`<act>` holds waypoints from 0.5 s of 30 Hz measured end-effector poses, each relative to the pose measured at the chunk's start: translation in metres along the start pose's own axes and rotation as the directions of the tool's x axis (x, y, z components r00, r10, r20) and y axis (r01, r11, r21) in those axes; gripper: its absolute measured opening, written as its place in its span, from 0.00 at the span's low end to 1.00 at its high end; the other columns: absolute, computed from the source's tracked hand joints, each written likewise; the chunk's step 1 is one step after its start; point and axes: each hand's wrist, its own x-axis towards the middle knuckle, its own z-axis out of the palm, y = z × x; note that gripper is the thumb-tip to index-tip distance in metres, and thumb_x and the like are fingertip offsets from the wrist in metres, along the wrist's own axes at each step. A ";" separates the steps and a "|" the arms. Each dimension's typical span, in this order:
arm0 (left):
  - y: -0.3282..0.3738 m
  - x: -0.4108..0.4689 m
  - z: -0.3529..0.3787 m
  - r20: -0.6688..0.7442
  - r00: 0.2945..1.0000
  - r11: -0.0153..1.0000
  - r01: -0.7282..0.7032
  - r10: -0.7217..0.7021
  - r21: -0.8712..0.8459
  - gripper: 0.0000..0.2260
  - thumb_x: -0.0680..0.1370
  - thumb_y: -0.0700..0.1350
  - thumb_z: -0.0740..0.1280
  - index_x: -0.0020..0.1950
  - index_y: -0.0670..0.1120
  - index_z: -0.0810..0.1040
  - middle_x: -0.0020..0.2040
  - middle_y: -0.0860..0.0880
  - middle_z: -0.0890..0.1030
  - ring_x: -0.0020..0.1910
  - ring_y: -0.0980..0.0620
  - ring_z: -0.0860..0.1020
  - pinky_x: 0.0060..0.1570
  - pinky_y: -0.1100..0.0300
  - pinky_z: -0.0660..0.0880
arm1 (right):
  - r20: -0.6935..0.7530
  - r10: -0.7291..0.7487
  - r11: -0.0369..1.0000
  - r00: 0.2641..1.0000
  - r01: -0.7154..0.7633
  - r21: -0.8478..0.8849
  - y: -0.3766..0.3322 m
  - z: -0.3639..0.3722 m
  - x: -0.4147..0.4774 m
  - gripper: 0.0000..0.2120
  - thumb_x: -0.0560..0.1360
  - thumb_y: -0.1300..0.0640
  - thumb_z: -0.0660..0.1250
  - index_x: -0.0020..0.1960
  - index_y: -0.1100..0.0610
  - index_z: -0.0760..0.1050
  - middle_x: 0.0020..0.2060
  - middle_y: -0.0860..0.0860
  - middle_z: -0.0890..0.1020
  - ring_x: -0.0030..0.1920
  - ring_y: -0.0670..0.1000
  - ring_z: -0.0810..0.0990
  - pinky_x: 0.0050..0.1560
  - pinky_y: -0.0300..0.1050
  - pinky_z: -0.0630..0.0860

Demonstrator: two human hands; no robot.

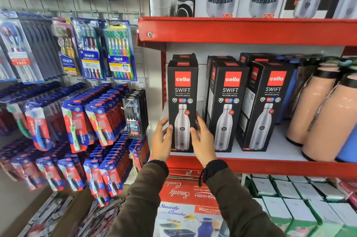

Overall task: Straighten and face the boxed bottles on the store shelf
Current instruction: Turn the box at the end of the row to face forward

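Leftmost on white shelf board (270, 147) | tall black cardboard bottle box (182, 105) clasped between left hand (161, 143) and right hand (202, 140) (thumbs on front) | squaring label forward.

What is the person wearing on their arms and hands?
Both arms wear long olive-brown sleeves with darker knitted cuffs. A thin bracelet peeks out at the left hand wrist. A black cord loops from the cuff by the right hand. Both hands are bare: no gloves, no rings visible.
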 end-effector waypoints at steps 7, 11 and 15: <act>0.003 -0.002 0.002 -0.009 1.000 0.999 0.018 -0.018 -0.032 0.13 0.84 0.47 0.59 0.68 0.49 0.72 0.63 0.57 0.78 0.65 0.58 0.76 0.70 0.57 0.71 | -0.035 0.047 0.998 0.998 -0.046 0.046 -0.002 0.005 -0.001 0.23 0.83 0.56 0.59 0.77 0.49 0.62 0.70 0.47 0.74 0.69 0.43 0.71 0.70 0.36 0.65; 0.007 -0.005 0.000 -0.019 0.998 0.998 0.051 -0.052 -0.048 0.14 0.84 0.48 0.60 0.68 0.48 0.73 0.65 0.54 0.78 0.68 0.51 0.75 0.72 0.44 0.70 | -0.057 0.046 0.998 0.997 -0.043 0.049 -0.005 0.003 -0.004 0.21 0.83 0.54 0.59 0.76 0.49 0.64 0.63 0.40 0.75 0.61 0.34 0.75 0.56 0.20 0.65; 0.007 -0.012 -0.006 -0.015 0.997 0.994 0.068 -0.070 -0.086 0.14 0.83 0.49 0.62 0.68 0.48 0.74 0.67 0.49 0.78 0.69 0.49 0.75 0.72 0.41 0.69 | -0.063 0.037 0.996 0.997 -0.032 0.079 -0.008 -0.001 -0.012 0.20 0.83 0.54 0.60 0.75 0.50 0.67 0.58 0.39 0.77 0.52 0.22 0.74 0.52 0.18 0.66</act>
